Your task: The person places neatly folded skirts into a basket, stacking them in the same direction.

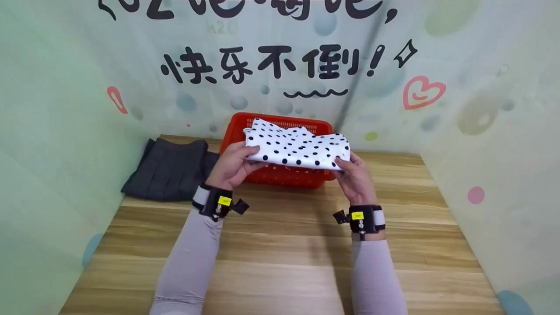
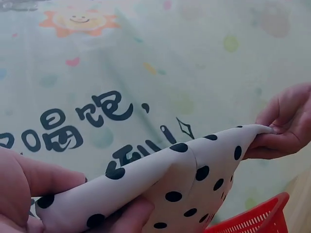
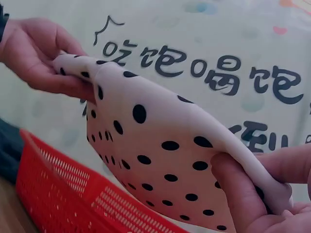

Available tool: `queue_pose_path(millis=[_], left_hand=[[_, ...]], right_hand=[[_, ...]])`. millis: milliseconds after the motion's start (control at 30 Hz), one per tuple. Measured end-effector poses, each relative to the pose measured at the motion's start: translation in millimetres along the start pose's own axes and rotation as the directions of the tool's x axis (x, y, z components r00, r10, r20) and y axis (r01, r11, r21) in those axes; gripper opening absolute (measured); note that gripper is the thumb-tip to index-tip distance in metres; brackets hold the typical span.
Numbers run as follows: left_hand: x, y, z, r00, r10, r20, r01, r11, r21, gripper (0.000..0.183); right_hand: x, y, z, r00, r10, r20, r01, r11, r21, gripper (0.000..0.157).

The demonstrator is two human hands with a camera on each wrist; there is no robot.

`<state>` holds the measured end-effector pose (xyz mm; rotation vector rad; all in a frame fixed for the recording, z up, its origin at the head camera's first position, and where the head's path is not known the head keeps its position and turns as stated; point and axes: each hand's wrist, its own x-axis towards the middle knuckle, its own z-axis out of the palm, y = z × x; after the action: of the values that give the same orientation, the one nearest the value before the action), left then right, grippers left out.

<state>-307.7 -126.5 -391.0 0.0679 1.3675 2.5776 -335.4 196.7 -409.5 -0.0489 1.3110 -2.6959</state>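
A white cloth with black polka dots (image 1: 297, 146) is stretched between both hands, in front of and above a red plastic basket (image 1: 284, 177). My left hand (image 1: 234, 164) pinches its left end, thumb on top and fingers beneath. At the other end, my right hand (image 1: 355, 177) pinches the near right corner the same way. The left wrist view shows the folded edge of the cloth (image 2: 184, 170) pulled fairly taut between the hands. In the right wrist view the cloth (image 3: 160, 145) hangs down beside the basket (image 3: 63, 179). The basket's inside is mostly hidden.
Dark grey folded cloth (image 1: 170, 170) lies on the wooden table (image 1: 280, 245) left of the basket, against the left wall panel. A printed backdrop (image 1: 280, 96) with black lettering stands right behind the basket. Another panel (image 1: 490, 166) borders the table on the right.
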Motion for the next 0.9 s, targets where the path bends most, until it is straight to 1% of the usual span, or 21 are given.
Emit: queue_pose_path(millis=[67,167,233,300,333,367,400,433,500,533,567,600,667,733,800,833,900], left_hand=[[7.7,-6.3,-6.5,0.999,0.022,-0.031,-0.022,1.0,-0.009,0.054],[19.1,-13.4,-14.4,0.99,0.092,-0.103,-0.091,0.996,0.012,0.053],[27.1,-17.1,-17.2,0.977,0.151,-0.148,-0.143,0.988,0.061,0.053],[34.1,-20.3,-19.1,0.959,0.214,-0.187,-0.18,0.967,0.181,0.052],[37.1,-21.8,-19.8,0.948,0.244,-0.203,-0.189,0.948,0.256,0.052],[39.8,-23.0,-20.4,0.937,0.272,-0.217,-0.19,0.922,0.336,0.052],[41.9,-24.1,-20.7,0.926,0.299,-0.229,-0.185,0.891,0.415,0.051],[43.7,-25.2,-21.0,0.915,0.325,-0.239,-0.175,0.854,0.49,0.051],[47.2,-27.7,-21.2,0.897,0.365,-0.249,-0.144,0.775,0.615,0.049],[49.1,-29.2,-21.1,0.891,0.38,-0.247,-0.131,0.738,0.662,0.049],[50.8,-31.1,-20.8,0.886,0.394,-0.243,-0.118,0.701,0.704,0.048],[52.6,-33.4,-20.5,0.88,0.412,-0.239,-0.105,0.657,0.746,0.048],[56.8,-38.9,-21.9,0.866,0.448,-0.221,-0.086,0.568,0.819,0.046],[60.4,-44.5,-23.2,0.852,0.484,-0.201,-0.062,0.475,0.878,0.045],[63.2,-49.5,-25.0,0.837,0.518,-0.176,-0.045,0.387,0.921,0.044],[63.5,-51.3,-25.1,0.831,0.532,-0.161,-0.043,0.35,0.936,0.043],[63.9,-54.3,-24.3,0.818,0.56,-0.132,-0.036,0.279,0.959,0.041]], right_hand=[[4,4,-1.1,1.0,-0.002,-0.009,0.002,1.0,-0.028,0.063],[10,9,-1.7,1.0,-0.018,0.002,0.018,0.993,-0.116,0.063],[15,13,-2.1,0.999,-0.051,-0.006,0.049,0.98,-0.193,0.061],[20,16,-3.1,0.996,-0.086,-0.022,0.076,0.959,-0.272,0.059],[22,18,-3.9,0.994,-0.101,-0.032,0.087,0.947,-0.309,0.057],[24,21,-4.9,0.992,-0.118,-0.043,0.096,0.934,-0.345,0.056],[27,23,-5.5,0.989,-0.139,-0.056,0.107,0.917,-0.383,0.054],[28,25,-6.3,0.984,-0.162,-0.07,0.118,0.899,-0.422,0.052],[32,30,-7.7,0.97,-0.22,-0.1,0.139,0.846,-0.514,0.048],[33,33,-7.8,0.958,-0.261,-0.114,0.152,0.807,-0.571,0.045],[35,35,-7.8,0.943,-0.308,-0.125,0.164,0.758,-0.632,0.043],[36,38,-7.6,0.925,-0.358,-0.128,0.176,0.701,-0.692,0.04],[39,44,-6.8,0.886,-0.449,-0.112,0.185,0.567,-0.803,0.035],[41,50,-6.2,0.849,-0.522,-0.076,0.189,0.434,-0.881,0.031],[44,58,-5.6,0.82,-0.572,-0.029,0.2,0.334,-0.921,0.028],[44,61,-5.2,0.806,-0.592,-0.007,0.204,0.289,-0.935,0.027],[45,66,-5.0,0.779,-0.626,0.036,0.215,0.213,-0.953,0.025]])
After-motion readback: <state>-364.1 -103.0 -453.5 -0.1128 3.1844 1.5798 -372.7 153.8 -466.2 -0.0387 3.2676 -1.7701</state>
